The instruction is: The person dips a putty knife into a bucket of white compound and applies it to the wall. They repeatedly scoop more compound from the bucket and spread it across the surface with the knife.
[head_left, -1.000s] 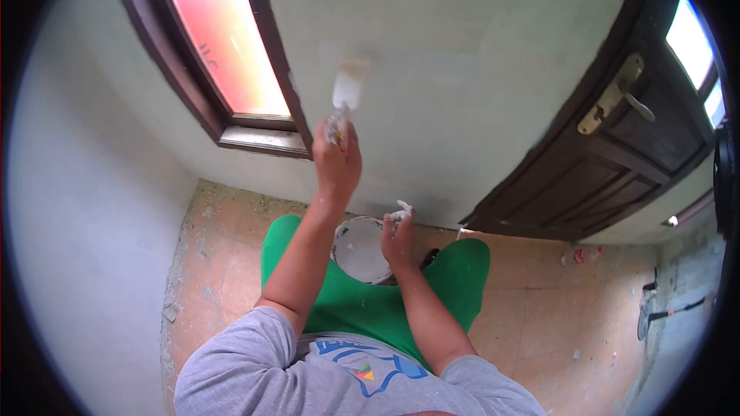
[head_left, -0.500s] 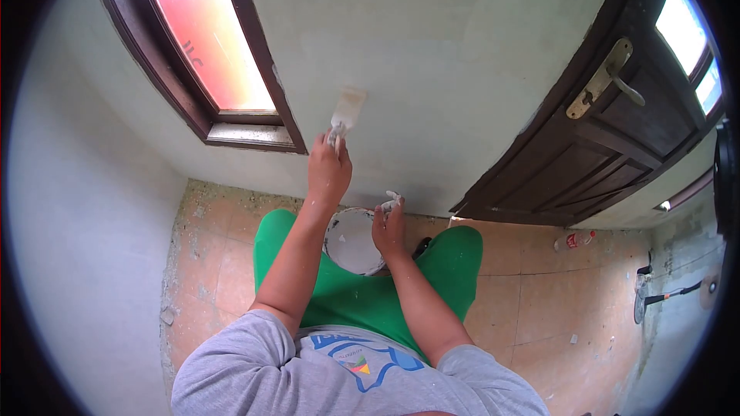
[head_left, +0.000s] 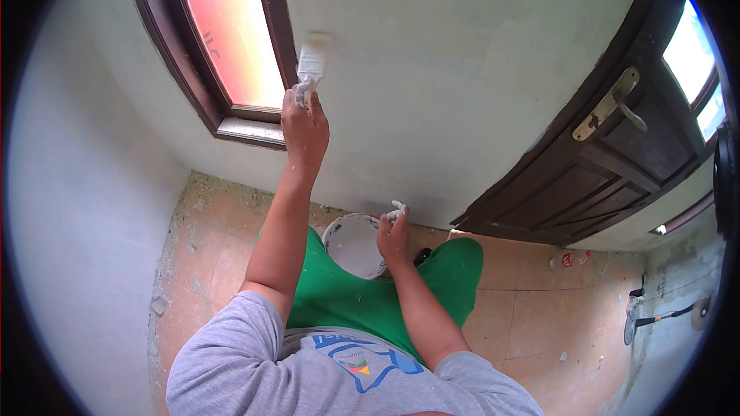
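My left hand is closed round the handle of a wide, white-coated paintbrush. The bristles point up, against or very near the pale wall, just right of the window frame. My right hand is beside the right rim of a round bucket of whitish paint, which stands between my knees. Its fingers are curled and smeared white; what they hold, if anything, I cannot make out.
At the right is a dark wooden door with a metal handle. A plastic bottle lies on the tiled floor. A long-handled tool with a disc leans by the right wall. Green trousers cover my bent legs.
My left hand has moved the paintbrush up and left along the wall, closer to the window frame. The right hand stays beside the bucket. The camera view has shifted slightly.
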`<state>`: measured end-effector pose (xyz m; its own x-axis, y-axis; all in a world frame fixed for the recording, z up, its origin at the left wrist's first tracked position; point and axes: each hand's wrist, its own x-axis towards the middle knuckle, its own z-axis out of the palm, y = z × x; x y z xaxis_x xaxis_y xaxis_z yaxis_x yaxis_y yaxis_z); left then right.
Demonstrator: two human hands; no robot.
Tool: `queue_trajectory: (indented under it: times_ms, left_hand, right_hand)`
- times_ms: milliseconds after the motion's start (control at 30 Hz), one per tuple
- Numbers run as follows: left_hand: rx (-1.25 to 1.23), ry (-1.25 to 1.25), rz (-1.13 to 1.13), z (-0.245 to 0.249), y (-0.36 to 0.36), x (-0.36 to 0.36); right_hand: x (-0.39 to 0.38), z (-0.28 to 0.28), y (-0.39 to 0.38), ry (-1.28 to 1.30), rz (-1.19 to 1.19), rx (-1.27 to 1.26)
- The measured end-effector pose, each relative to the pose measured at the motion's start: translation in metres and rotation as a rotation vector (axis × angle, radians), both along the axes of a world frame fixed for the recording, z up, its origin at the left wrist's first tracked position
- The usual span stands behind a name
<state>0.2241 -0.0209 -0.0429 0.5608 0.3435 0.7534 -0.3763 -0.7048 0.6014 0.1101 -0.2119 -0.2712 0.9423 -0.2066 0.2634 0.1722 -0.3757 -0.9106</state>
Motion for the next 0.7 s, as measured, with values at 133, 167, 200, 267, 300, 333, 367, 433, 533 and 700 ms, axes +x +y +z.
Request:
queue_trajectory:
  times_ms: [133,167,200,267,300,333,367,433,533,700]
  left_hand:
    - [0.055,0.094,-0.022,-0.023,0.011,0.005]
    - [0.054,0.085,-0.017,-0.03,0.014,0.001]
    - [0.04,0.097,-0.025,-0.036,0.016,-0.006]
    - [0.033,0.201,-0.024,-0.032,0.021,-0.026]
    - [0.032,0.197,-0.017,-0.025,0.024,-0.028]
    - [-0.008,0.106,-0.01,-0.02,0.025,-0.029]
    - [-0.049,0.019,-0.003,-0.019,0.027,-0.03]
    - [-0.065,0.038,0.012,-0.009,0.034,-0.015]
    - [0.007,-0.038,-0.005,-0.003,0.04,0.006]
    - [-0.02,0.115,-0.07,-0.041,0.044,0.005]
  right_hand:
    - [-0.002,0.001,0.0,-0.043,-0.002,-0.046]
    - [-0.001,0.004,0.001,-0.052,0.003,-0.047]
    - [-0.002,0.008,0.001,-0.024,0.002,-0.035]
    - [-0.003,0.007,0.001,0.002,0.009,-0.028]
    - [-0.003,0.006,0.001,-0.008,-0.002,-0.044]
    - [-0.001,0.005,0.003,-0.017,-0.013,-0.06]
    - [0.001,0.003,0.004,-0.017,-0.006,-0.062]
    - [-0.001,0.0,0.005,0.002,0.008,-0.048]
    - [-0.002,0.0,0.008,0.009,0.026,-0.075]
    - [0.0,-0.002,0.01,0.021,0.015,-0.068]
